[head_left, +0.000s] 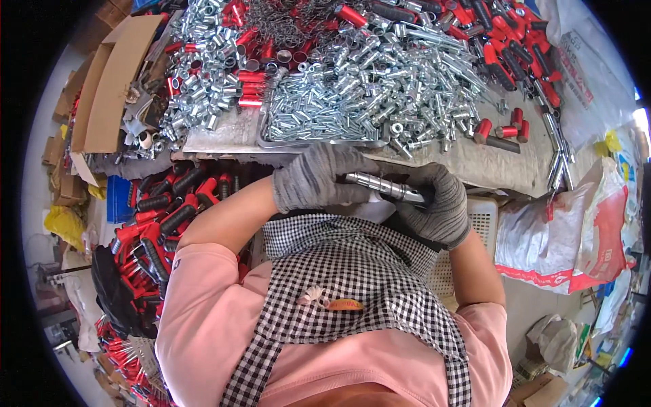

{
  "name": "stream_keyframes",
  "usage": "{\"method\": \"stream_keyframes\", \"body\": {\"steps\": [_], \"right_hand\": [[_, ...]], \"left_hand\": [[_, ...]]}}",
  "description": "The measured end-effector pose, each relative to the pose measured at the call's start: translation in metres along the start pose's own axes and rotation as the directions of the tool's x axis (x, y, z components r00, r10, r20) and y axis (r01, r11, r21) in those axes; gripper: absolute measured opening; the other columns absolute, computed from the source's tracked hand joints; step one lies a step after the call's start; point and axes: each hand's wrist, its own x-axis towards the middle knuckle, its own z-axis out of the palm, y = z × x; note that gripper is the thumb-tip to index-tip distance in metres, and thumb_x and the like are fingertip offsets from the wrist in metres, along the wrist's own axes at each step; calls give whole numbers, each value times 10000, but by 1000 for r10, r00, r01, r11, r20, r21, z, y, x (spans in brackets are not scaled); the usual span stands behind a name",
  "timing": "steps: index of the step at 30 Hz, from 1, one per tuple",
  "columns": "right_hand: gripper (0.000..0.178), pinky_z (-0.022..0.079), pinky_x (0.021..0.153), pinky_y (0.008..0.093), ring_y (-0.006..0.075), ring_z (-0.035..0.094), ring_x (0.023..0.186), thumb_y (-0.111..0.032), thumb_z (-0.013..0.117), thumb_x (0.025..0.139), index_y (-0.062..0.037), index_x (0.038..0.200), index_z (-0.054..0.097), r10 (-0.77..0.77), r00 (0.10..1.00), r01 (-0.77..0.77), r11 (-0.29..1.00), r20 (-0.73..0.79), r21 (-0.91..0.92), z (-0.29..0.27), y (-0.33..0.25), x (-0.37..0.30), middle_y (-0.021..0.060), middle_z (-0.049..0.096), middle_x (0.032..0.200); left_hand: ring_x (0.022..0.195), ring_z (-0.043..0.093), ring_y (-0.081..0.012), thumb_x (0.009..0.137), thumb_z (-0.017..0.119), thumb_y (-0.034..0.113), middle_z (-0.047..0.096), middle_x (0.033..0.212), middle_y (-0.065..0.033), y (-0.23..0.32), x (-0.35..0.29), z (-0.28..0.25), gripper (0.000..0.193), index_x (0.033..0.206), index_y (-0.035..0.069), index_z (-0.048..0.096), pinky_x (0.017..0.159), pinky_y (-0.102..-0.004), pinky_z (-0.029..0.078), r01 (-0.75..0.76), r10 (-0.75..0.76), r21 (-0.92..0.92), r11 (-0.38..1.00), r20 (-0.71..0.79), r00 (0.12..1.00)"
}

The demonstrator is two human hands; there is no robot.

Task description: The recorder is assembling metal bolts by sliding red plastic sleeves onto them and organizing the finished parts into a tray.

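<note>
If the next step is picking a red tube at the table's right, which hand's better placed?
Right, I'd say: the right hand is nearer those red tubes; the left hand is farther across. Catch: the right is holding a metal tube.

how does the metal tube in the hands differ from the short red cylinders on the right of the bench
Colour: the metal tube is shiny silver; the short red cylinders are mostly red. Shape: the tube is long and slim; the cylinders are stubby. State: the tube is held between the gloved left hand and right hand; the cylinders rest on the bench. Both are rounded.
</note>
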Motion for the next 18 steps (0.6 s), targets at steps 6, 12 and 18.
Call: {"method": "stream_keyframes", "body": {"steps": [6,12,18], "right_hand": [[614,526,750,285,169,644,866,-91,813,666,-36,1214,541,-29,999,17,956,36,291,23,16,6,82,659,942],[380,524,772,283,163,663,875,-53,765,725,-15,1080,635,174,983,-185,949,65,257,5,11,0,107,689,963],[285,521,718,247,106,645,783,-62,739,752,-1,1015,649,374,926,-324,848,-41,420,-8,30,-18,82,695,866]], "left_hand": [[1041,602,-275,777,697,249,639,1078,-126,-5,12,29,446,1167,57,596,988,-394,426,-197,193,-24,980,-108,975],[792,651,-216,732,731,307,662,867,-122,-4,31,-25,403,1063,89,661,715,-320,507,102,-88,-94,990,147,985],[916,597,-327,790,668,331,633,984,-156,-74,114,-68,415,1090,48,624,824,-403,478,292,-106,530,796,-352,930]]}}
